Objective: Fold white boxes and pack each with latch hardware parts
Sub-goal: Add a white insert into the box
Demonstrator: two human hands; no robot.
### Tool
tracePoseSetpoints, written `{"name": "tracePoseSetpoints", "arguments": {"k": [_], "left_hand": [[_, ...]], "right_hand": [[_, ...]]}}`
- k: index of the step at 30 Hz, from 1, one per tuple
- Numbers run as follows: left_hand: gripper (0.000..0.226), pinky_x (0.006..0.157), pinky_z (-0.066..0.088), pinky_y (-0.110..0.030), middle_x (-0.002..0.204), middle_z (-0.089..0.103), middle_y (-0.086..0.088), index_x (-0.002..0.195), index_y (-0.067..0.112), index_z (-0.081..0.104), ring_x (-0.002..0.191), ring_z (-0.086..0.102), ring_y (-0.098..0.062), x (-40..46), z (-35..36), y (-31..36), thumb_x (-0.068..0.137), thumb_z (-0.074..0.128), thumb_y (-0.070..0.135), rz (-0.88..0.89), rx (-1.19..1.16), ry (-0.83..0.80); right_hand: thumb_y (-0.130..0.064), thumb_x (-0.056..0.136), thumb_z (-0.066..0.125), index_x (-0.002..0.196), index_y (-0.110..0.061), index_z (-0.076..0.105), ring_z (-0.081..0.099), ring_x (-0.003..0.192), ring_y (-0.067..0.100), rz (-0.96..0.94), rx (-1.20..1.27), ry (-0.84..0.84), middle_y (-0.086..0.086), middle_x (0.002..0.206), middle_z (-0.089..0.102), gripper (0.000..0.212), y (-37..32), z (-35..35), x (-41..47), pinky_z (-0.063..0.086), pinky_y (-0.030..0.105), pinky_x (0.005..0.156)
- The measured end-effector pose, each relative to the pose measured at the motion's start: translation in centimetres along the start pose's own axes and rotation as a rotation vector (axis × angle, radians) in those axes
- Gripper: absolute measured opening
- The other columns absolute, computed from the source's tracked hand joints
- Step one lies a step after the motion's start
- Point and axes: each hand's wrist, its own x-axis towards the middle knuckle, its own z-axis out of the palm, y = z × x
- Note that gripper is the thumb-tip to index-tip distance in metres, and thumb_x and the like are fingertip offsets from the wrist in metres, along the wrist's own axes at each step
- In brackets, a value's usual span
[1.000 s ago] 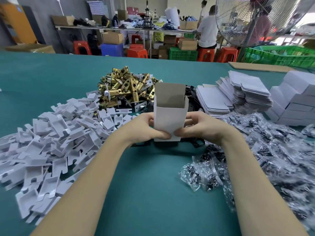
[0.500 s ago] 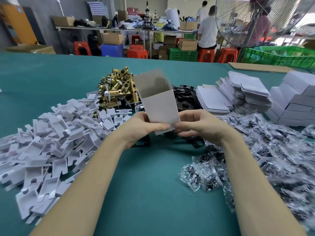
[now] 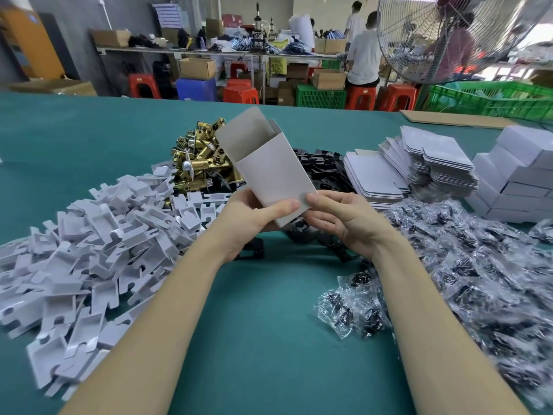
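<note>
A folded white box (image 3: 270, 169) is held above the green table (image 3: 254, 324), tilted with its open top and raised flap pointing up and to the left. My left hand (image 3: 254, 215) grips its lower end, thumb across the front face. My right hand (image 3: 341, 218) is beside the box's bottom right corner, fingers loosely curled, fingertips touching or just off the edge. Behind the box lies a heap of brass latches (image 3: 200, 157). Black metal plates (image 3: 323, 169) lie behind and under my hands.
A big pile of white card inserts (image 3: 89, 235) fills the left. Clear bags of black screws (image 3: 463, 265) cover the right. Flat box blanks (image 3: 419, 166) and closed white boxes (image 3: 520, 175) are stacked at the far right. People work at a bench beyond the table.
The box has been lifted off the table and tilted to the left. My right hand has slid from gripping its side to its bottom corner.
</note>
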Motion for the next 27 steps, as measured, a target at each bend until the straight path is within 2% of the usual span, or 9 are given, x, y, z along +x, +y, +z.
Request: {"name": "tracePoseSetpoints", "arguments": {"k": [2,4,6,10,14,18,20,23,27], "left_hand": [[0.030,0.073,0.062,-0.028,0.098,0.080,0.001,0.103,0.017,0.072,0.092,0.077,-0.018,0.0,0.3,0.2,0.077,0.086,0.019,0.024,-0.046,0.032],[0.043,0.085,0.064,-0.039,0.100,0.080,-0.002,0.104,0.015,0.072,0.096,0.077,-0.024,0.1,0.5,0.2,0.067,0.091,0.027,0.033,-0.062,0.067],[0.045,0.092,0.061,-0.045,0.100,0.080,-0.005,0.102,0.015,0.073,0.100,0.075,-0.030,0.2,0.6,0.2,0.066,0.095,0.028,0.034,-0.060,0.108],[0.024,0.089,0.063,-0.044,0.095,0.080,0.001,0.099,0.018,0.071,0.093,0.077,-0.021,0.3,0.7,-0.1,0.081,0.087,0.017,0.042,-0.085,0.145],[0.018,0.087,0.062,-0.044,0.092,0.080,0.002,0.095,0.020,0.072,0.090,0.075,-0.019,0.3,1.0,-0.3,0.084,0.084,0.015,0.070,-0.068,0.176],[0.028,0.079,0.061,-0.037,0.092,0.079,0.002,0.097,0.022,0.073,0.086,0.073,-0.017,0.2,1.2,-0.3,0.075,0.088,0.029,0.101,-0.055,0.189],[0.033,0.077,0.060,-0.035,0.092,0.079,0.002,0.098,0.022,0.073,0.085,0.072,-0.015,0.3,1.2,-0.4,0.071,0.086,0.036,0.105,-0.042,0.188],[0.035,0.084,0.061,-0.041,0.093,0.079,0.003,0.100,0.023,0.071,0.089,0.073,-0.017,0.3,1.2,-0.4,0.070,0.085,0.037,0.100,-0.050,0.184],[0.036,0.094,0.061,-0.047,0.099,0.079,0.001,0.101,0.024,0.071,0.098,0.075,-0.023,0.3,1.0,-0.3,0.070,0.086,0.036,0.067,-0.066,0.156]], "right_hand": [[-0.026,0.071,0.087,0.095,-0.012,0.084,0.076,0.089,0.017,-0.003,0.080,0.033,0.014,0.107,0.078,0.029,0.0,0.4,0.2,0.059,0.019,0.076],[-0.024,0.071,0.085,0.102,-0.007,0.080,0.076,0.090,0.019,-0.006,0.141,0.073,0.015,0.108,0.077,0.036,0.1,0.9,0.4,0.059,0.019,0.075],[-0.024,0.071,0.084,0.108,-0.004,0.076,0.076,0.089,0.019,-0.010,0.174,0.101,0.015,0.107,0.078,0.043,0.1,1.4,0.6,0.059,0.020,0.074],[-0.030,0.066,0.085,0.102,-0.009,0.078,0.075,0.089,0.018,-0.003,0.164,0.147,0.010,0.101,0.079,0.042,0.3,1.8,0.7,0.061,0.025,0.076],[-0.028,0.068,0.085,0.103,-0.007,0.078,0.076,0.099,0.026,-0.005,0.205,0.137,0.016,0.108,0.077,0.041,0.4,2.0,0.8,0.062,0.029,0.079],[-0.026,0.070,0.085,0.112,-0.002,0.074,0.075,0.104,0.026,-0.013,0.252,0.138,0.019,0.112,0.076,0.049,0.4,2.2,1.0,0.062,0.028,0.080],[-0.025,0.068,0.086,0.110,-0.001,0.074,0.076,0.101,0.025,-0.017,0.273,0.151,0.019,0.111,0.076,0.050,0.4,2.4,1.1,0.062,0.027,0.078],[-0.024,0.064,0.087,0.103,-0.002,0.076,0.077,0.095,0.024,-0.022,0.289,0.174,0.018,0.105,0.077,0.045,0.5,2.5,1.1,0.062,0.027,0.074],[-0.025,0.065,0.088,0.103,-0.002,0.076,0.077,0.097,0.024,-0.024,0.266,0.159,0.018,0.107,0.077,0.045,0.5,2.3,1.0,0.062,0.027,0.075]]}}
